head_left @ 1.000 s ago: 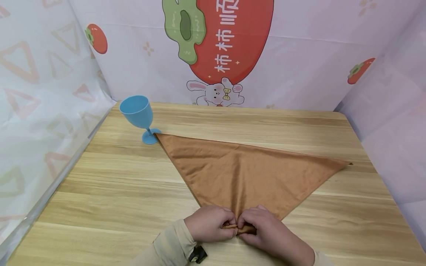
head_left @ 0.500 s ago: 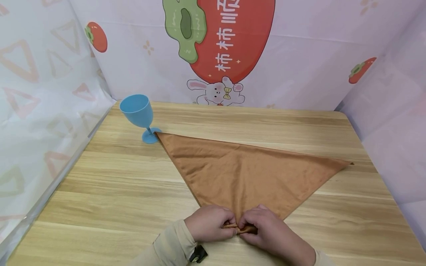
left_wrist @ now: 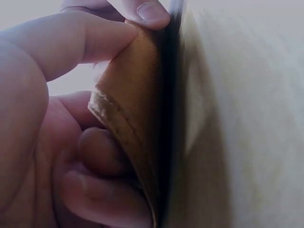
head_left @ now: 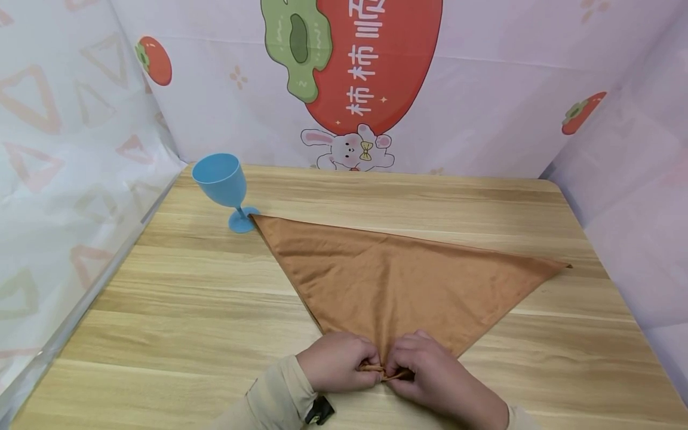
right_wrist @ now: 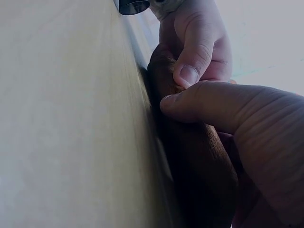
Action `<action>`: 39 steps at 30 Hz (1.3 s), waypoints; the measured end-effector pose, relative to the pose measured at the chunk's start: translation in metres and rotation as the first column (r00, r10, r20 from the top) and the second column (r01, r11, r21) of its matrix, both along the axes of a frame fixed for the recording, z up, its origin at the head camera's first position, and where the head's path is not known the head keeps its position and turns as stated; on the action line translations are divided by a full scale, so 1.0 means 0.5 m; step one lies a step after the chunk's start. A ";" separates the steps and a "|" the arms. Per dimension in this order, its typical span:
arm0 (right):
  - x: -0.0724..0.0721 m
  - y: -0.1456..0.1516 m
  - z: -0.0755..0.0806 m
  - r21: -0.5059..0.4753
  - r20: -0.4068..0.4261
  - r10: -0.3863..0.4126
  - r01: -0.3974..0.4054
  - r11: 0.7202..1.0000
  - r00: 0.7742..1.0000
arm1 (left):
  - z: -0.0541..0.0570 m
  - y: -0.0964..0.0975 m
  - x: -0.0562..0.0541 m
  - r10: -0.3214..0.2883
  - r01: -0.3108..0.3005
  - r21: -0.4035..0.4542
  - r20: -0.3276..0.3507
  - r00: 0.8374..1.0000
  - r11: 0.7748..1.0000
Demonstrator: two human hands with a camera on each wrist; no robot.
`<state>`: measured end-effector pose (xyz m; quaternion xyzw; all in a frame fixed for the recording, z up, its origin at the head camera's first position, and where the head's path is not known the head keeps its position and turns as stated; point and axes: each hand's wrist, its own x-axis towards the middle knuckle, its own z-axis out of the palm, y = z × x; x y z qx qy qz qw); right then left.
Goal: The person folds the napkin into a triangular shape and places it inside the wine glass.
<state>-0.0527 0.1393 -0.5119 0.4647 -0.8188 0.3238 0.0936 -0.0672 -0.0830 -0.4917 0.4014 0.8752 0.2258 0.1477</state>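
A brown cloth napkin [head_left: 408, 286] lies as a large triangle on the table, its long edge toward the back and its near corner bunched at the hands. My left hand [head_left: 341, 362] pinches that near part between thumb and curled fingers. Right beside it, my right hand [head_left: 424, 370] grips the same bunched fold, the two thumbs almost touching. In the left wrist view the cloth's stitched hem [left_wrist: 126, 123] shows between thumb and fingers. The right wrist view has the right thumb [right_wrist: 190, 104] pressing on the rolled cloth. Fingers under the fold are partly hidden.
A blue plastic goblet [head_left: 223, 185] stands upright at the back left, its foot against the napkin's left corner. The wooden table [head_left: 188, 334] ends at a printed backdrop [head_left: 484, 107] behind and white sheets at the sides. A black strap piece [head_left: 319, 411] sits at the left wrist.
The hands stay in nearly the same place. Only the bunched fold between the fingers shifts slightly, and the right hand's fingertips move a little.
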 end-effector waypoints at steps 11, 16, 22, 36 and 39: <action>0.002 0.001 0.005 0.007 0.029 -0.014 0.013 1.000 0.999 | 0.003 0.000 0.004 -0.002 0.001 -0.007 -0.030 1.000 1.000; 0.004 0.002 0.006 0.003 0.034 -0.018 0.018 1.000 0.999 | 0.003 0.001 0.007 -0.014 0.016 0.025 -0.080 0.997 1.000; 0.005 0.003 0.007 -0.004 0.053 -0.020 0.020 1.000 0.998 | 0.002 0.001 0.007 -0.028 0.038 0.096 -0.104 0.994 0.995; 0.003 0.002 0.006 0.006 0.062 -0.013 0.012 1.000 0.998 | 0.003 0.005 0.005 -0.035 0.041 0.068 -0.080 0.996 0.997; 0.002 0.003 0.005 0.009 0.064 -0.013 0.013 1.000 0.998 | 0.004 0.005 0.006 -0.040 0.048 0.086 -0.092 0.995 0.995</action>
